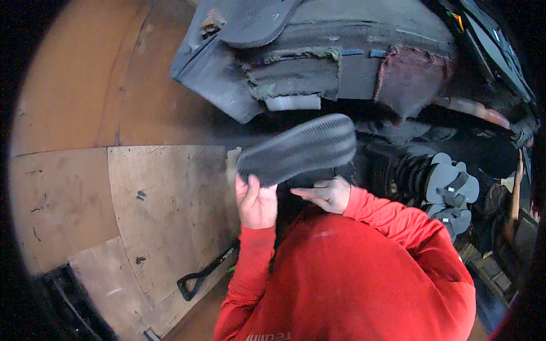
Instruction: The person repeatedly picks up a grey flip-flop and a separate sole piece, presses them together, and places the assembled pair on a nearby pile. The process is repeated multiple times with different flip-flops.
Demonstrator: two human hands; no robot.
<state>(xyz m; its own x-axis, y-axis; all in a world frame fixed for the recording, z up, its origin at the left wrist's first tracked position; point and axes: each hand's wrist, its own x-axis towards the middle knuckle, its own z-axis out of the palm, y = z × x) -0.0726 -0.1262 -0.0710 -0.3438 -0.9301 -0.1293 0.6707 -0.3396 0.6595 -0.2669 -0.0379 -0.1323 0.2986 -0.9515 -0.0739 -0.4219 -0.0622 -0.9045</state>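
A black ribbed slipper sole [298,149] is held sole-side up in front of my chest. My left hand [256,202] grips its left end, fingers curled over the edge. Under the sole's right part, my right hand [327,193] is closed on its lower side; the fingertips are hidden. Both red sleeves come up from the lower edge. Right of my right arm stands a row of black flip-flops [449,190] stacked on edge.
A worn grey machine or padded bench [318,62] spans the top, with torn foam and a dark flat piece on it. Plywood sheets [159,210] cover the floor at left. A black handled tool [199,278] lies at the lower centre-left.
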